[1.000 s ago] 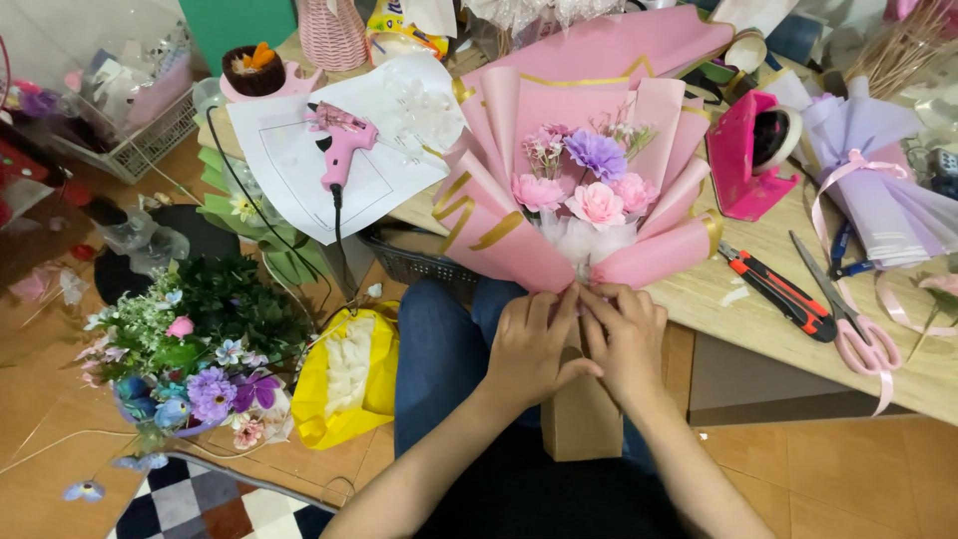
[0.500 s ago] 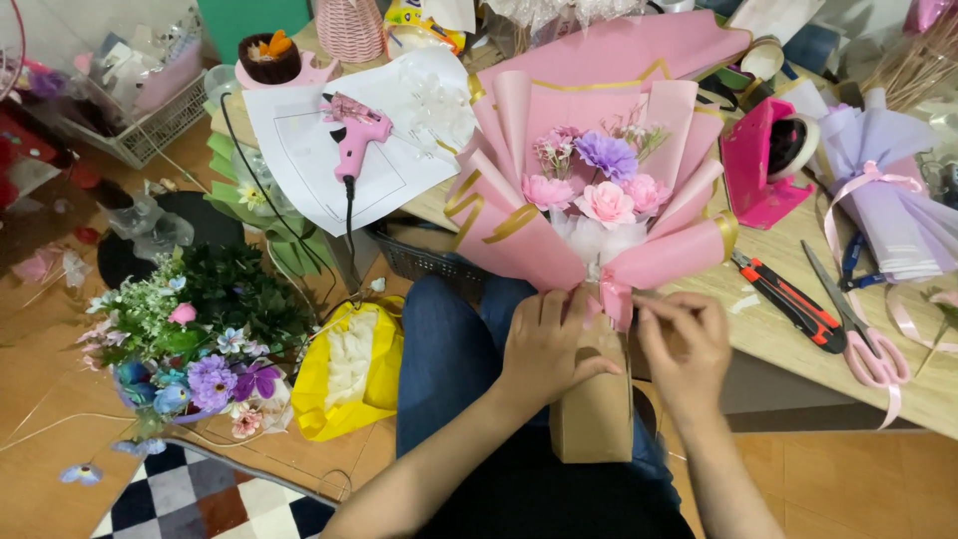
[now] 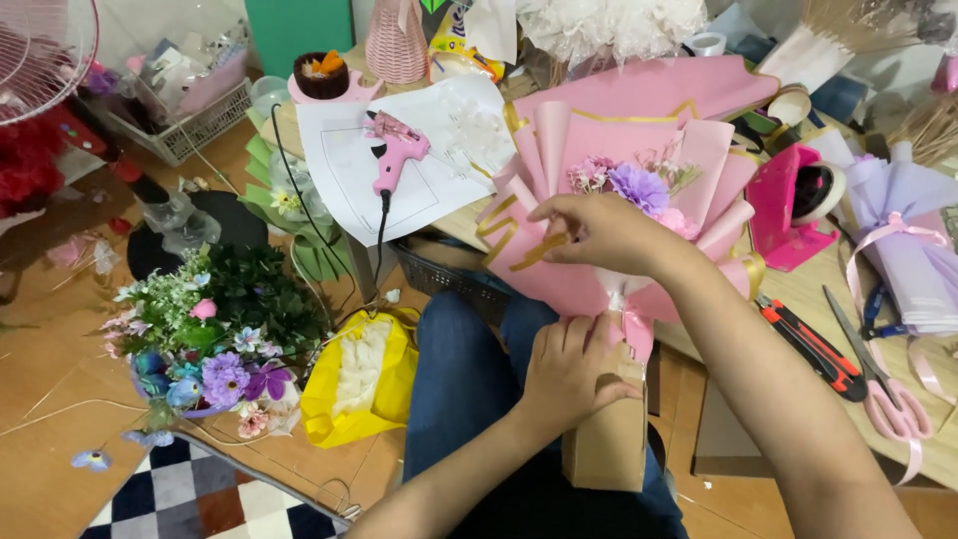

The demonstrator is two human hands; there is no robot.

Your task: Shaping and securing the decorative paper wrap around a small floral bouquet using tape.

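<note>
The left hand [image 3: 574, 364] was closed around the neck of the bouquet [image 3: 619, 170], fingers curled and clamped on the brown paper base [image 3: 604, 439] where it met the pink wrap. The right hand [image 3: 599, 230] lay across the front of the wrap, fingers pinched together on a gold-edged fold near the flowers [image 3: 639, 185]. The bouquet stood upright between the person's knees, its base over the lap and its head leaning against the edge of the table [image 3: 798, 299]. A pink ribbon [image 3: 636, 334] hung at the neck, just beside the left hand.

On the table, a pink glue gun [image 3: 397, 152] lay on white paper [image 3: 339, 165], well apart from both hands. A pink tape dispenser [image 3: 793, 205] stood just right of the bouquet. A red-handled cutter [image 3: 808, 344] and pink scissors [image 3: 883, 389] lay near the right forearm. A lilac-wrapped bundle [image 3: 913, 240] lay at the far right.

On the floor to the left stood a pot of mixed flowers [image 3: 215, 329], with a yellow bag [image 3: 359, 379] just beside it.
</note>
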